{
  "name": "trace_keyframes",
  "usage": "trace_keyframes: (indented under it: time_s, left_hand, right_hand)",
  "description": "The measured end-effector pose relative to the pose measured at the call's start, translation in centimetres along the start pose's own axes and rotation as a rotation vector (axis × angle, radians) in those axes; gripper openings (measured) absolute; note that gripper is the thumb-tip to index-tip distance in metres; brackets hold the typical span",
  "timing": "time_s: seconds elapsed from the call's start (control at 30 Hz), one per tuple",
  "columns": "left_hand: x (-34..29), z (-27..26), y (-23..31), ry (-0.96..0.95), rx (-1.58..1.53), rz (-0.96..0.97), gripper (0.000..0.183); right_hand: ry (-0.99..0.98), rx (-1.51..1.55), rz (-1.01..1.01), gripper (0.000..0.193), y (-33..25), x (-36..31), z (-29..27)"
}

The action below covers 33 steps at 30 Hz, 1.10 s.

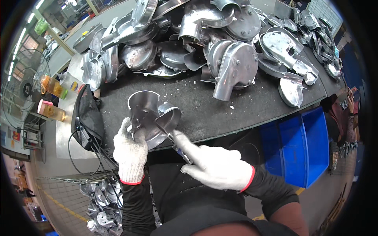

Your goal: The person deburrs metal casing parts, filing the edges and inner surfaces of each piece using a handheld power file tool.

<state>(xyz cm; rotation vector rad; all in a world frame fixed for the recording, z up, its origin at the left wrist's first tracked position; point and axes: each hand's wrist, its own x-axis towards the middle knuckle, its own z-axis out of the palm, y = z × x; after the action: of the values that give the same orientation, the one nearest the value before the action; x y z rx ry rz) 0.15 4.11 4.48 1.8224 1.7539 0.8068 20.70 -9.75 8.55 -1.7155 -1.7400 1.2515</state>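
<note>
My left hand, in a white knit glove with a red cuff, is closed on the rim of a shiny cast metal housing at the near edge of the bench. The housing is tilted, with a curved open spout facing up and a rounded cup beside it. My right hand, gloved the same way, grips a slim hand tool with a bluish handle. Its index finger lies along the tool. The thin dark tip reaches to the inner edge of the housing; whether it touches the metal I cannot tell.
Many similar metal housings are heaped across the far side of the dark bench. Blue bins stand below right. A black mesh bag with cables, drink bottles and a fan are left. More metal parts lie lower left.
</note>
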Motion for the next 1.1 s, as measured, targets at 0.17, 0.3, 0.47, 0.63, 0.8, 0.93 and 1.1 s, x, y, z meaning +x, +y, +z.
trace_keyframes:
  time_s: [0.17,0.3,0.47,0.63,0.8,0.93,1.1]
  left_hand:
    - [-0.6,0.0,0.2,0.036,0.021,0.072,0.033]
    - [-0.9,0.3,0.1,0.022,0.07,0.035,0.029]
    - [-1.9,0.6,-0.1,0.118,-0.029,0.079,0.03]
    - [-2.4,-0.2,-0.1,0.067,0.005,0.009,0.038]
    - [-1.8,0.1,-0.7,0.078,-0.054,-0.052,0.041]
    - [-1.6,0.7,-1.2,0.234,0.099,0.106,0.038]
    - [-2.0,1.1,-0.7,0.162,-0.023,0.103,0.035]
  right_hand:
    - [0.204,-1.101,-0.28,0.073,-0.2,-0.5,-0.7]
    - [0.224,-1.006,-0.265,0.06,-0.4,-1.0,-3.4]
    - [-0.041,-0.681,-0.083,0.062,-0.4,-0.7,-4.4]
    - [-0.381,1.126,0.383,0.07,2.8,1.2,-2.0]
    - [-0.298,1.443,0.228,0.08,4.0,0.0,2.1]
    - [-0.101,0.892,0.361,0.084,3.3,-0.8,0.0]
    - [0.14,-0.793,-0.22,0.068,0.9,-0.9,-2.4]
